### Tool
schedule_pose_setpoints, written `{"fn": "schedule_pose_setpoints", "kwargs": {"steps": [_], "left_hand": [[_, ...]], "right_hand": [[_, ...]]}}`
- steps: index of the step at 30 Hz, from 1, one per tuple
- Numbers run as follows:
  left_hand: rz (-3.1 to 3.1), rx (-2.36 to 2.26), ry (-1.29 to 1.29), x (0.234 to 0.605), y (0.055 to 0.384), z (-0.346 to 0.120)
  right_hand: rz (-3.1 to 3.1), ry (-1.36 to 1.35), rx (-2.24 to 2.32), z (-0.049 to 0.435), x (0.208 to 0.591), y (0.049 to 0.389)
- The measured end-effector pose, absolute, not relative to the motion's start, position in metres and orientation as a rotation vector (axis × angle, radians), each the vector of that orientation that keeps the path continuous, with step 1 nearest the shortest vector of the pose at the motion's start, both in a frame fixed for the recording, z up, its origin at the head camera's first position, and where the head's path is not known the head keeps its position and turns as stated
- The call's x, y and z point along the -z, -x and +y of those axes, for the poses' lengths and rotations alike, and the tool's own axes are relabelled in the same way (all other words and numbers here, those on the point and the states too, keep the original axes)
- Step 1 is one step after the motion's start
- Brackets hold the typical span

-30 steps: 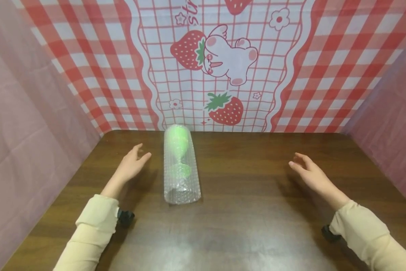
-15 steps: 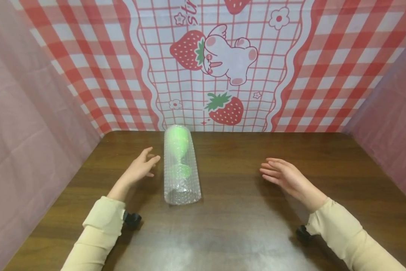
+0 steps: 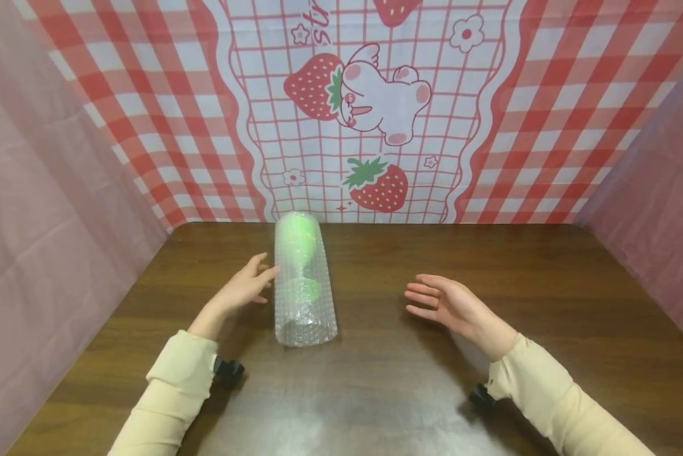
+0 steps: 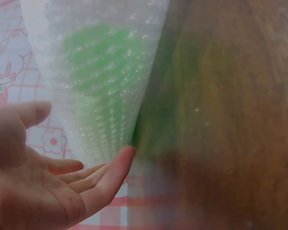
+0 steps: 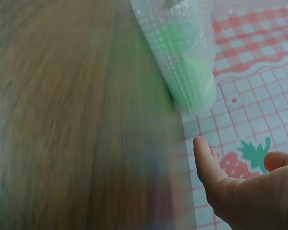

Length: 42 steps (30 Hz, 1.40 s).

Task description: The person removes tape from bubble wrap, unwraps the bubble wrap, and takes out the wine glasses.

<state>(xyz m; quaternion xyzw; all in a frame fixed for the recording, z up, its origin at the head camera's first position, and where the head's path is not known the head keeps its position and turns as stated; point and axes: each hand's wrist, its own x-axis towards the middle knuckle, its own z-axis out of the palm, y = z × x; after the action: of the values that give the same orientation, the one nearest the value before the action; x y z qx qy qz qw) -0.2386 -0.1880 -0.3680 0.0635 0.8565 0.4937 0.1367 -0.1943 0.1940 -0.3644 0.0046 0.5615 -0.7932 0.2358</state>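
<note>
A clear bubble wrap sleeve (image 3: pixel 304 316) lies lengthwise on the brown table, left of centre. Through it shows a green goblet-shaped thing (image 3: pixel 302 240) with a wide bowl at the far end and a narrow stem. My left hand (image 3: pixel 240 290) is at the sleeve's left side with fingers spread; whether the tips touch the wrap I cannot tell. In the left wrist view, fingers (image 4: pixel 108 179) point at the wrap. My right hand (image 3: pixel 454 307) hovers to the right of the sleeve, well apart from it, palm inward and holding nothing.
A wooden table (image 3: pixel 375 392) spans the view below a red and white checked cloth (image 3: pixel 204 126) with strawberries, hung at its back edge. Pink curtains (image 3: pixel 50 190) flank both sides. A black wrist device (image 3: pixel 227 369) sits on the left cuff, another (image 3: pixel 482 397) on the right.
My left hand has moved right, up to the sleeve. My right hand has come left across the table and turned its palm inward. The sleeve has stayed put.
</note>
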Motion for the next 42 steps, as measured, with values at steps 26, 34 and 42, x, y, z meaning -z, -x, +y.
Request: {"fn": "schedule_pose_setpoints", "kwargs": {"steps": [26,34,42], "left_hand": [[2.325,-1.558,-0.231,0.366,0.235,-0.176],[2.317,-1.518,-0.216,0.368,0.234,-0.175],[2.285,-1.54,-0.182,0.369,0.235,-0.173]], "right_hand": [[1.512,-0.016,2.098,0.14,0.377,0.185],[1.53,-0.015,2.068,0.12,0.386,0.183],[1.542,0.006,2.028,0.095,0.392,0.183]]}}
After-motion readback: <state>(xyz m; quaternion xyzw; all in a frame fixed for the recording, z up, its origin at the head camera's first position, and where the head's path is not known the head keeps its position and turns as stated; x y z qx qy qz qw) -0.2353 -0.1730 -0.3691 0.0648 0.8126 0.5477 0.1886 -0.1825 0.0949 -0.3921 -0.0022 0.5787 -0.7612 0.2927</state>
